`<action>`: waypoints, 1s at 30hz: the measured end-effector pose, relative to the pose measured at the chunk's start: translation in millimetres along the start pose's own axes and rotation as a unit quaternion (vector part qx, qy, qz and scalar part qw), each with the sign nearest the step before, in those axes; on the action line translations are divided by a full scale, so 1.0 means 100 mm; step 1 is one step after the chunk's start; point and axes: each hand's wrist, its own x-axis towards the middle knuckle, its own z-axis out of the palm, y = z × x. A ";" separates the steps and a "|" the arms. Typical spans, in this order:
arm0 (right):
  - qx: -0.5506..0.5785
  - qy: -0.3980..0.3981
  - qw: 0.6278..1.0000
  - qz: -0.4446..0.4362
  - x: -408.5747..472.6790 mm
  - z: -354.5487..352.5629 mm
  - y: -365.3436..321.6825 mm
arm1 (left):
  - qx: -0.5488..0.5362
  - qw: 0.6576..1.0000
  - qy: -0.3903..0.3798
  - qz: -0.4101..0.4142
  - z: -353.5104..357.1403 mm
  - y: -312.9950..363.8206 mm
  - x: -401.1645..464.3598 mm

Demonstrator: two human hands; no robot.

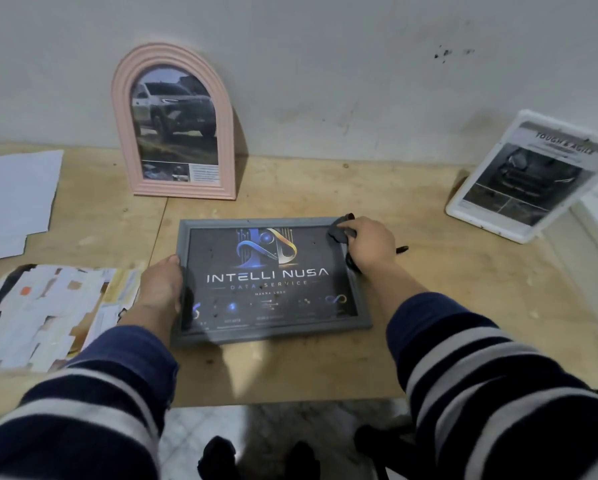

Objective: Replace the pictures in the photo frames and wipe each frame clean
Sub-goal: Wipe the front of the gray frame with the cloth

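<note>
The grey frame is lying flat on the wooden counter, near its front edge. The left hand is gripping the frame's left side, with the thumb over the border. The right hand is closing its fingers around a dark cloth and pressing it on the frame's far right corner. A pink arched frame is leaning against the wall behind, and a white frame is standing tilted at the right.
</note>
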 end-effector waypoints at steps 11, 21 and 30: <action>0.019 -0.008 0.999 -0.027 -0.53 0.05 0.33 | -0.015 1.000 0.007 0.007 -0.02 -0.05 0.05; -0.062 -0.018 0.998 -0.027 -1.18 0.01 0.29 | -0.024 0.999 -0.015 -0.024 0.00 -0.05 0.04; -0.015 -0.026 0.997 0.069 -1.57 -0.03 0.19 | -0.051 0.998 -0.024 -0.016 -0.02 -0.05 0.02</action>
